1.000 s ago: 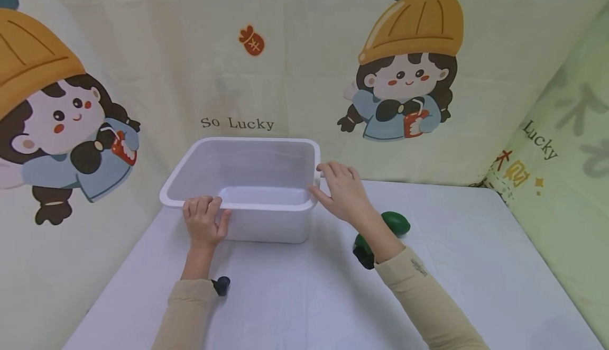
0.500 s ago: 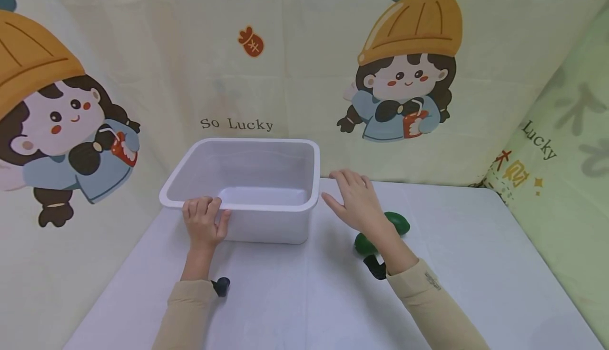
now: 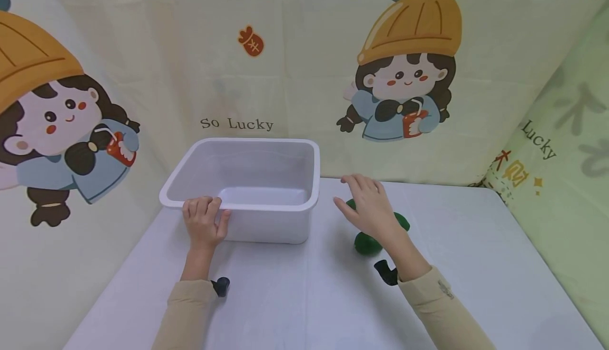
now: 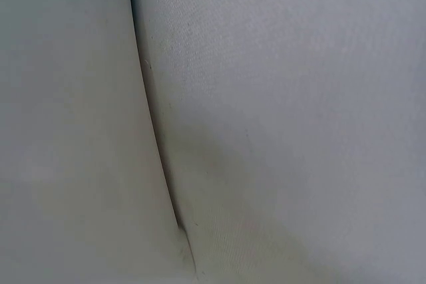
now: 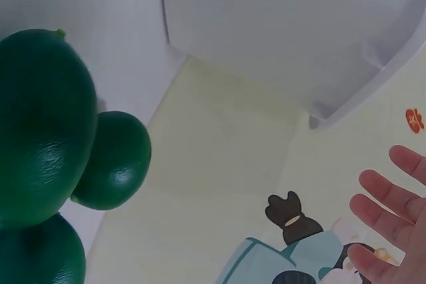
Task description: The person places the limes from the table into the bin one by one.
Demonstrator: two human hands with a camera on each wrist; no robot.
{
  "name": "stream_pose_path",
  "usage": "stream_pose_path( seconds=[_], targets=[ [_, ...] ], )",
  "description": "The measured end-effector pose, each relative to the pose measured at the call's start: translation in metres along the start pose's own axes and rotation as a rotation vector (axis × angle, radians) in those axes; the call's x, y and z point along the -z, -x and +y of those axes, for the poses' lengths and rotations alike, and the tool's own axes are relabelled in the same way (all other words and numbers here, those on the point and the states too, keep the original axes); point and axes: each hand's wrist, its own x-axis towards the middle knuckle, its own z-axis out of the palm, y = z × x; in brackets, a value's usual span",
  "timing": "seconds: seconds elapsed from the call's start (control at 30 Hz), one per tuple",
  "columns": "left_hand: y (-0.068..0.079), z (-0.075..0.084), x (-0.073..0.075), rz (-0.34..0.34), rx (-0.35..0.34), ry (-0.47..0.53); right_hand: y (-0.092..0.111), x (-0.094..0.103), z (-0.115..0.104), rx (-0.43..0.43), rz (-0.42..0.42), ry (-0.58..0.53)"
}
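Note:
A white plastic basin [image 3: 266, 226] stands at the back left of the table, and nothing is visible inside it. My left hand [image 3: 203, 220] holds its near rim, fingers over the edge and thumb on the outer side. My right hand [image 3: 368, 207] hovers right of the basin, apart from it, with fingers spread and nothing held. Beneath and around that hand lie three smooth green oval fruits like limes, partly hidden by it: a near one [image 3: 367, 244], a right one [image 3: 403, 220] and a far one [image 3: 351, 203]. The right wrist view shows all three, including a large lime-like fruit [image 5: 43, 128].
A white cloth covers the table [image 3: 295, 297]. Behind it hangs a cream curtain [image 3: 309, 75] printed with cartoon figures and lettering. Small black devices sit at both wrists, the left device [image 3: 221, 286] and the right device [image 3: 386, 273].
My right hand has left the basin's right rim and moved right and slightly down over the green fruits, uncovering the far one. My left hand and the basin have stayed still.

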Motion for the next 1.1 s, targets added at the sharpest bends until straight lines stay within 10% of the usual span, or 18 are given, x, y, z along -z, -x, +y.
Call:
stream_pose_path(
  seconds=[1.1],
  targets=[
    [0.000, 0.004, 0.004, -0.022, -0.011, -0.006, 0.045, -0.017, 0.043, 0.005, -0.032, 0.073]
  ],
)
